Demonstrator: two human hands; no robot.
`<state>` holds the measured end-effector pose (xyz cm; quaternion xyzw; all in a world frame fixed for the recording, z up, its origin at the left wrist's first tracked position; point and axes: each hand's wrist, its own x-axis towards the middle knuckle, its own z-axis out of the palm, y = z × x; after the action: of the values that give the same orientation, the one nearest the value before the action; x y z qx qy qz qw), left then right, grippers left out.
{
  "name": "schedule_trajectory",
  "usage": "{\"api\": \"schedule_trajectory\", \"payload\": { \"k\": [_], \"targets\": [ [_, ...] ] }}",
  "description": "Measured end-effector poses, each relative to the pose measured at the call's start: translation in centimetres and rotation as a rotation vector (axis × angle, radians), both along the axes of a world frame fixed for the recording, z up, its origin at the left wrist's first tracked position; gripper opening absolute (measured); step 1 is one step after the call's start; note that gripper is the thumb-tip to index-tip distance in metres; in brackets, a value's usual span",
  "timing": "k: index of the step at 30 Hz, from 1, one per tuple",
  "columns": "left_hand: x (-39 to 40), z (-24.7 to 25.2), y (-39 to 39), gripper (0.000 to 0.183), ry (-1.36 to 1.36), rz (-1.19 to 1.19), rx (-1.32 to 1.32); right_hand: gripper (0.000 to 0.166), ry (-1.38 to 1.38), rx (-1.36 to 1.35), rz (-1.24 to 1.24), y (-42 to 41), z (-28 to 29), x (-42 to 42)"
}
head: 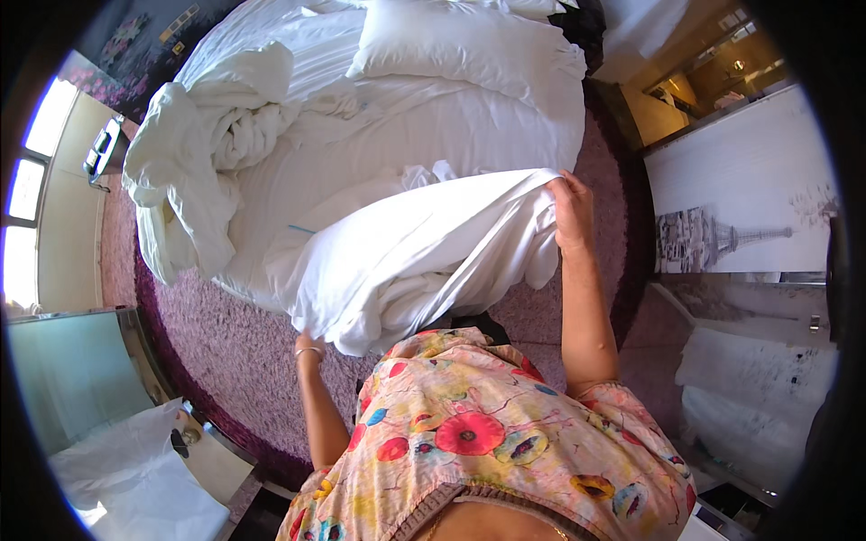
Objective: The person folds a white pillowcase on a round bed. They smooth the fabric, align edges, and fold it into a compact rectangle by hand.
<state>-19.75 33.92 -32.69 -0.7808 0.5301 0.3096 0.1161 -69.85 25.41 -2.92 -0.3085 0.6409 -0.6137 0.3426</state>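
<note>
A white sheet or cover is stretched between my hands over the near edge of the bed. My right hand grips its upper right corner, fingers closed on the fabric. Low on the left, my left hand, with a bangle at the wrist, is closed on the other end, its fingers partly hidden by the cloth. Beyond lies the bed's white bottom sheet, creased. A white pillow rests at the far side. Bunched white bedding hangs over the left edge.
Purple carpet with a dark border surrounds the bed. A panel with an Eiffel Tower picture stands at the right. Furniture with a pale sheet over it is at lower left. A black item lies by the pillow.
</note>
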Motion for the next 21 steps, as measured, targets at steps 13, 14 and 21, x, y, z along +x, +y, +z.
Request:
{"api": "schedule_trajectory", "payload": {
  "k": [13, 14, 21],
  "targets": [
    [-25.9, 18.8, -5.1, 0.020, 0.847, -0.532, -0.550, 0.018, -0.106, -0.026, 0.140, -1.3, 0.9, 3.6],
    [-26.3, 18.4, -4.9, 0.019, 0.844, -0.553, -0.480, 0.018, -0.109, -0.027, 0.128, -1.2, 0.8, 3.4],
    [-25.2, 11.0, -4.5, 0.014, 1.081, -0.295, -0.231, 0.016, -0.131, -0.024, 0.097, -0.6, 0.3, 2.4]
  ]
}}
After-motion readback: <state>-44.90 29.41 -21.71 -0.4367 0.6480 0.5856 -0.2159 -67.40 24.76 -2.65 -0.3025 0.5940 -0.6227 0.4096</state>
